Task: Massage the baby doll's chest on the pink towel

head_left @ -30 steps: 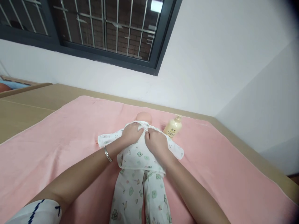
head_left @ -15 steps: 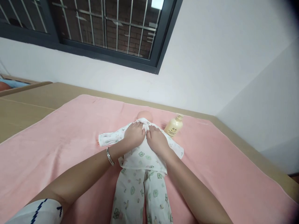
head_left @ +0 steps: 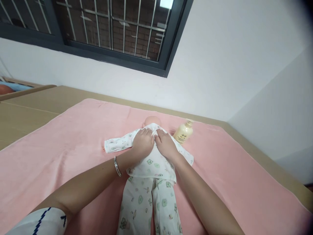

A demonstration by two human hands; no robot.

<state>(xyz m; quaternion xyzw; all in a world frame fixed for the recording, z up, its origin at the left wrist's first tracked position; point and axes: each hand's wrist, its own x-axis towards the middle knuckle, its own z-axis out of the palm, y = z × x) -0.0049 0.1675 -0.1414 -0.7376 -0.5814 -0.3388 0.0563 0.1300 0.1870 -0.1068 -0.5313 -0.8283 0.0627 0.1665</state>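
Note:
A baby doll (head_left: pixel 153 120) lies stretched out on a pink blanket (head_left: pixel 227 169), its rounded head away from me; its face does not show. It wears a white long-sleeved top (head_left: pixel 156 165) and matching trousers (head_left: pixel 138 204) with green animal prints. My left hand (head_left: pixel 143 142) rests on the left side of the doll's upper body, fingers laid along the cloth. Beside it my right hand (head_left: pixel 165 144) lies flat on the right side, thumb close to the left hand. Both hands are open and press on the top without gripping it.
A pale yellow pump bottle (head_left: pixel 184 132) leans or lies just right of the doll's shoulder. The blanket covers a tan surface (head_left: pixel 36 114) along the wall. A dark-framed window (head_left: pixel 117 54) with bars is above. Something blue and orange (head_left: pixel 14 87) sits at far left.
The cloth bunched between my hands near the doll's neck now lies smoother. Both hands have stayed almost in place, with the fingers flatter. The view has shifted slightly.

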